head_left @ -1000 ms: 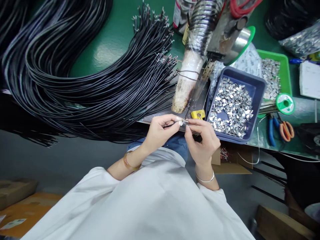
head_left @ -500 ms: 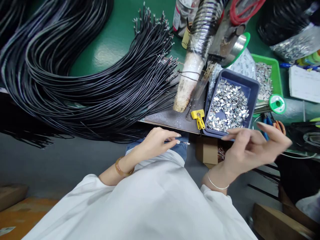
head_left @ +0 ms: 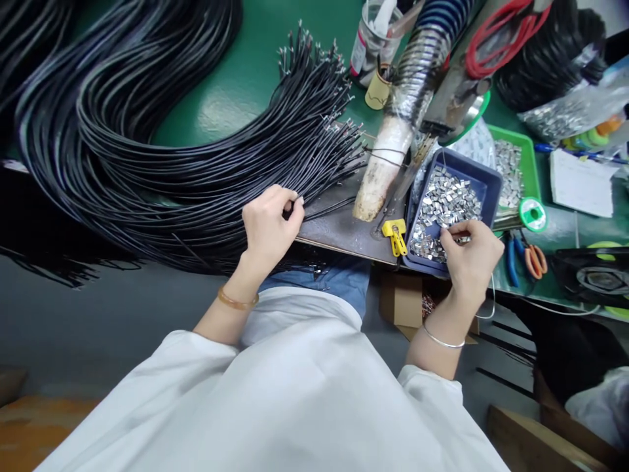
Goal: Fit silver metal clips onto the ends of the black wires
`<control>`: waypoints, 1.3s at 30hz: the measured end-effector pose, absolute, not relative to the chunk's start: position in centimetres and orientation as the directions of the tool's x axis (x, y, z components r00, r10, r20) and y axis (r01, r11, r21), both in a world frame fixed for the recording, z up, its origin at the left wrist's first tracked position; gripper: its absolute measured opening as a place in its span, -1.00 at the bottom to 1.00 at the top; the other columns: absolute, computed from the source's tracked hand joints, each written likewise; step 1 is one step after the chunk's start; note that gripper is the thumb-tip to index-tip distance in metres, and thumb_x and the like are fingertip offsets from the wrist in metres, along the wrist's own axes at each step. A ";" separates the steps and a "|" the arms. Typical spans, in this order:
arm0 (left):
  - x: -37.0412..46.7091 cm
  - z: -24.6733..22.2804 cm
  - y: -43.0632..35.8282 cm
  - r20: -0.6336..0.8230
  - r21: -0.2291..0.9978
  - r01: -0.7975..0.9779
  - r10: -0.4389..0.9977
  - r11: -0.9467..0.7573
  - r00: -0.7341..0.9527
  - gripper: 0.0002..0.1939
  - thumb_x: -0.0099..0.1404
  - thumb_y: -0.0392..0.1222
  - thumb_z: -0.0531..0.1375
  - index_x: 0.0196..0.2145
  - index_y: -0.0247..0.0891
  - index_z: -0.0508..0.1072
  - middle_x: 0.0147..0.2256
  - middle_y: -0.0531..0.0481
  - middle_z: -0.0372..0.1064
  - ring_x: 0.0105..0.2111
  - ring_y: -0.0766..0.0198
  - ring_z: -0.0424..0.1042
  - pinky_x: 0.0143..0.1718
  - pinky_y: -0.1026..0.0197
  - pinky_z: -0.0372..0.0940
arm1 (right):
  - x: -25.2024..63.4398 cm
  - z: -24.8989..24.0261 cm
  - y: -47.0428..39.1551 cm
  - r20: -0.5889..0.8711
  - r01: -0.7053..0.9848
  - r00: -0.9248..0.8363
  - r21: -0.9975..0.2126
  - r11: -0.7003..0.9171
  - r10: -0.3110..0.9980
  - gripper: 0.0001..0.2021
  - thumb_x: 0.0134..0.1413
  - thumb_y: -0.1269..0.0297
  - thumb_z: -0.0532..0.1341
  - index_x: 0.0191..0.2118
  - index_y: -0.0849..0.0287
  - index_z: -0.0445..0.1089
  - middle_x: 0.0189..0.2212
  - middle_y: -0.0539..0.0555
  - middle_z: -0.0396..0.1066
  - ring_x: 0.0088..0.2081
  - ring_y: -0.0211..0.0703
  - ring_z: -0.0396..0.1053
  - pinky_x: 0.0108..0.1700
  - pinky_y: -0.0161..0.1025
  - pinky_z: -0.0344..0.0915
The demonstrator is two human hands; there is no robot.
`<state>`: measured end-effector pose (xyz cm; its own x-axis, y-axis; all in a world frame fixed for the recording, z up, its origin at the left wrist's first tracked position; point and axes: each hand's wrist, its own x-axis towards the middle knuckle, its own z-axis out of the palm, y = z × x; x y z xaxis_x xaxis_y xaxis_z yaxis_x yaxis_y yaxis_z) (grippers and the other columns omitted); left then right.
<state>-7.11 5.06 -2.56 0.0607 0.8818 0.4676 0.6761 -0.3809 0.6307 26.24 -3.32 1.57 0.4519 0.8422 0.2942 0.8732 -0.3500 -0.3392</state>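
A thick bundle of black cables (head_left: 211, 177) curves across the green bench, its stripped ends fanned out at the top middle. My left hand (head_left: 272, 226) is at the bundle's near edge, thumb and fingertips pinched at the cables; what lies between them is too small to make out. Over the near right part of a blue-grey tray (head_left: 493, 190) is my right hand (head_left: 469, 252), its thumb and forefinger pinched close to the small silver metal pieces (head_left: 449, 200). Whether a piece is between those fingertips is hidden.
A wrapped hose (head_left: 378, 177) and a yellow clip (head_left: 396, 237) lie left of the tray. Beyond it are a green tray (head_left: 528, 164) and a solder spool (head_left: 533, 214). Pliers (head_left: 534, 261) lie to the right. A cardboard box (head_left: 400, 301) stands below the bench.
My left hand has moved up from my lap to the cables, and the terminated end it held no longer shows there. My right hand has moved left to the metal pieces, its fingers drawn together.
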 end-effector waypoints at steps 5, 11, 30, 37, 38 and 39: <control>-6.8 -2.0 5.4 0.301 0.953 0.142 0.892 -0.267 -0.338 -0.85 0.29 -0.19 0.24 -0.39 -0.21 0.34 -0.59 0.20 0.13 -0.64 0.47 0.04 -0.58 0.26 -0.03 | 25.4 1.6 -3.8 0.355 0.885 0.433 -0.340 -0.317 0.828 -0.90 -0.03 0.34 0.24 -0.47 0.09 0.29 -0.46 -0.03 0.38 -0.41 -0.19 0.30 -0.23 -0.19 0.27; -7.4 0.8 3.9 -0.063 0.882 -0.440 0.967 0.170 0.249 -0.72 0.15 0.00 0.39 -0.39 -0.22 0.44 -0.75 0.27 -0.05 -0.76 0.50 -0.11 -0.73 0.31 -0.17 | 22.7 2.5 -5.2 0.582 0.768 0.561 -0.631 -0.109 0.589 -0.87 0.04 0.27 0.32 -0.42 0.12 0.36 -0.38 -0.02 0.44 -0.43 -0.19 0.45 -0.43 -0.23 0.32; 0.5 -0.3 -0.6 -0.130 0.908 -0.311 0.895 0.280 0.427 -0.76 0.06 -0.12 0.44 -0.42 -0.33 0.53 -0.56 0.10 0.40 -0.59 0.46 0.30 -0.53 0.37 0.25 | 14.4 0.8 -6.0 0.347 0.464 0.318 -0.869 0.174 0.883 -0.96 0.15 0.34 0.30 -0.30 0.09 0.53 -0.25 0.03 0.52 -0.20 -0.21 0.53 -0.22 -0.24 0.53; 0.0 -0.9 -0.7 0.192 0.978 0.002 0.911 -0.207 0.365 -0.86 0.30 -0.20 0.26 -0.34 -0.31 0.60 -0.41 -0.05 0.54 -0.52 0.38 0.34 -0.47 0.30 0.22 | 14.5 0.6 -6.0 0.364 0.502 0.291 -0.845 0.183 0.885 -0.94 0.16 0.37 0.28 -0.29 0.08 0.51 -0.25 0.02 0.52 -0.20 -0.22 0.51 -0.22 -0.26 0.51; -0.2 -1.0 -0.6 0.271 0.943 0.079 0.884 -0.324 0.382 -0.84 0.34 -0.21 0.23 -0.32 -0.29 0.61 -0.41 -0.06 0.54 -0.51 0.36 0.34 -0.43 0.28 0.23 | 14.6 0.5 -6.0 0.379 0.537 0.281 -0.824 0.183 0.882 -0.94 0.16 0.37 0.27 -0.29 0.08 0.50 -0.24 0.02 0.52 -0.19 -0.21 0.52 -0.20 -0.24 0.52; -0.4 -1.1 -0.6 0.339 0.896 0.140 0.851 -0.422 0.401 -0.81 0.37 -0.21 0.20 -0.31 -0.28 0.61 -0.41 -0.06 0.55 -0.48 0.33 0.37 -0.38 0.26 0.25 | 14.6 0.4 -6.1 0.388 0.564 0.272 -0.806 0.181 0.881 -0.94 0.16 0.37 0.27 -0.28 0.08 0.50 -0.23 0.03 0.52 -0.17 -0.19 0.52 -0.19 -0.22 0.52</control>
